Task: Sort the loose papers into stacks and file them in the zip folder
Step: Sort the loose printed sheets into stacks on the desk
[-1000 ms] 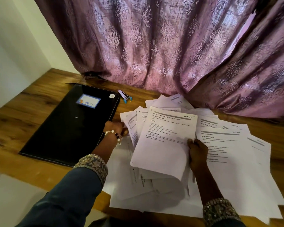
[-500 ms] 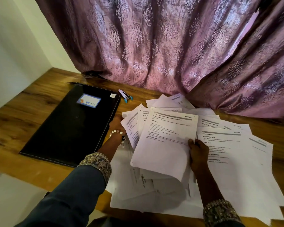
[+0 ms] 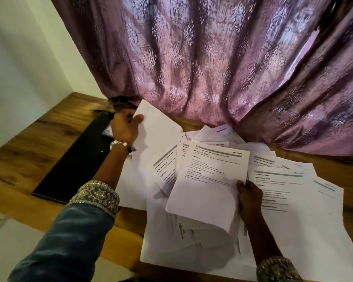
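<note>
A loose pile of printed white papers (image 3: 289, 200) spreads over the right half of the wooden table. My right hand (image 3: 250, 197) pinches the right edge of one printed sheet (image 3: 208, 180) and holds it raised above the pile. My left hand (image 3: 125, 126) grips the far corner of a large sheet (image 3: 151, 143) and holds it lifted over the black zip folder (image 3: 77, 163). The folder lies flat and closed at the left, partly hidden by my left arm and that sheet.
A purple patterned curtain (image 3: 212, 68) hangs along the table's far edge, touching the papers at the back. A white wall (image 3: 18, 68) stands at the left. Bare wooden table (image 3: 29, 145) shows left of the folder and along the near edge.
My left hand has risen from the pile's left edge and swung far and left, carrying a large sheet over the folder. The right hand keeps its sheet nearly still.
</note>
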